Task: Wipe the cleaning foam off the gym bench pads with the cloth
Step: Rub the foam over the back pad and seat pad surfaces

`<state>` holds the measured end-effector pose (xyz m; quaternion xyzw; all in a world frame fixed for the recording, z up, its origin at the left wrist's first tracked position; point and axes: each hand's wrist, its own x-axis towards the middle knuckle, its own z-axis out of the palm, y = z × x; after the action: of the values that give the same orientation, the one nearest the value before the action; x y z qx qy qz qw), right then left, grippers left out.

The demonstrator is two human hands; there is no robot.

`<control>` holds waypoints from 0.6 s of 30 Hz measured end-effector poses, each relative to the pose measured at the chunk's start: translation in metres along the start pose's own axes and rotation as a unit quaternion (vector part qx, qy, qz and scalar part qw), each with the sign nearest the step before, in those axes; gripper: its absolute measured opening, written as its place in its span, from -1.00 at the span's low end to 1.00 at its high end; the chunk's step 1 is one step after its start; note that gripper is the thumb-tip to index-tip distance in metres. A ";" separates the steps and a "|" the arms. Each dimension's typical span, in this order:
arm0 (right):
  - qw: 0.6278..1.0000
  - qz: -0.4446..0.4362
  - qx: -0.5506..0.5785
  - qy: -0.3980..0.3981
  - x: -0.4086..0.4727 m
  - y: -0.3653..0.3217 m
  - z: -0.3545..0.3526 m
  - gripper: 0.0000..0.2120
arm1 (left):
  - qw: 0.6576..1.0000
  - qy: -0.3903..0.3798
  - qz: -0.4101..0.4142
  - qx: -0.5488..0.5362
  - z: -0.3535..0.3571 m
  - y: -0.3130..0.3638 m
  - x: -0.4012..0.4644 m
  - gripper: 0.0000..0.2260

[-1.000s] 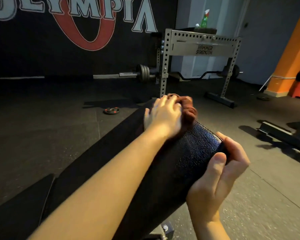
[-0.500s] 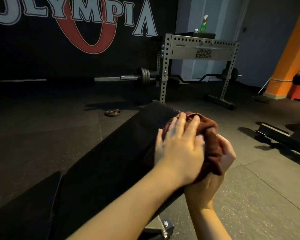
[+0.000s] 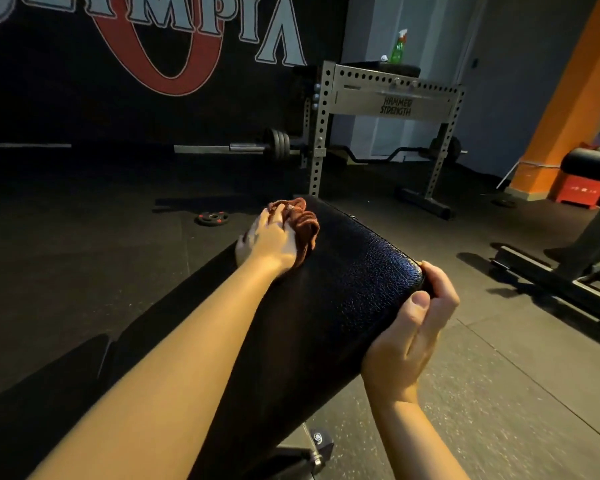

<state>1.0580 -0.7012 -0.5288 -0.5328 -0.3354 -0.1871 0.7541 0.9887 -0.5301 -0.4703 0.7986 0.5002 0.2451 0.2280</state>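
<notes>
While right hand grips bench pad, left hand presses cloth.

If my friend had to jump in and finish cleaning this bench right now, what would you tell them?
Left hand: presses the reddish-brown cloth flat on the far left part of the black bench pad, fingers straight.
Right hand: grips the pad's near right corner, thumb on top, steadying it.
Done: no foam shows on the shiny top of the pad, though the light is dim.
Left: I cannot tell whether foam remains under the cloth, on the sides or on the lower pad, so check those and wipe them. A green spray bottle stands on the rack behind.
</notes>
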 end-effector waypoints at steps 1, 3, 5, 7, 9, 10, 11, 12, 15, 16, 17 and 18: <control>1.000 0.000 0.006 0.002 -0.001 0.000 0.000 -0.69 | 1.000 -0.011 0.005 0.007 -0.001 0.003 -0.015 -0.55; 1.000 0.006 0.008 0.006 -0.002 0.002 0.000 -0.67 | 0.999 -0.023 0.028 0.021 -0.002 0.015 -0.053 -0.53; 1.000 0.010 0.017 0.010 -0.002 0.003 0.000 -0.66 | 0.997 -0.020 0.076 0.026 0.003 0.038 -0.095 -0.53; 1.000 -0.006 0.025 0.013 -0.003 0.005 -0.003 -0.66 | 0.992 -0.010 0.123 0.009 0.009 0.064 -0.122 -0.53; 0.999 -0.023 0.031 0.016 -0.002 0.007 -0.005 -0.71 | 0.989 -0.004 0.146 -0.012 0.015 0.085 -0.121 -0.55; 0.999 -0.008 0.034 0.018 -0.001 0.006 -0.004 -0.74 | 0.988 -0.008 0.150 -0.020 0.016 0.092 -0.110 -0.57; 0.999 0.015 0.036 0.019 0.000 0.005 -0.002 -0.76 | 0.988 -0.016 0.153 -0.023 0.016 0.099 -0.097 -0.58; 0.998 0.034 0.040 0.017 0.000 0.005 -0.001 -0.76 | 0.987 -0.024 0.157 -0.018 0.016 0.104 -0.083 -0.59; 0.999 0.046 0.023 0.010 -0.002 0.002 -0.001 -0.72 | 0.986 -0.027 0.166 -0.002 0.014 0.112 -0.059 -0.61; 0.999 0.043 0.014 0.006 -0.002 0.001 -0.002 -0.71 | 0.985 -0.021 0.172 -0.010 0.013 0.110 -0.059 -0.61; 0.999 0.038 0.006 0.000 -0.001 0.000 -0.004 -0.71 | 0.983 -0.014 0.179 -0.024 0.012 0.107 -0.063 -0.61; 0.999 0.033 -0.002 -0.004 0.000 0.000 -0.005 -0.71 | 0.982 -0.007 0.186 -0.040 0.010 0.099 -0.068 -0.61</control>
<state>1.0594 -0.7062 -0.5299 -0.5456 -0.3207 -0.1606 0.7574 1.0370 -0.6323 -0.4284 0.8697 0.3311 0.2970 0.2139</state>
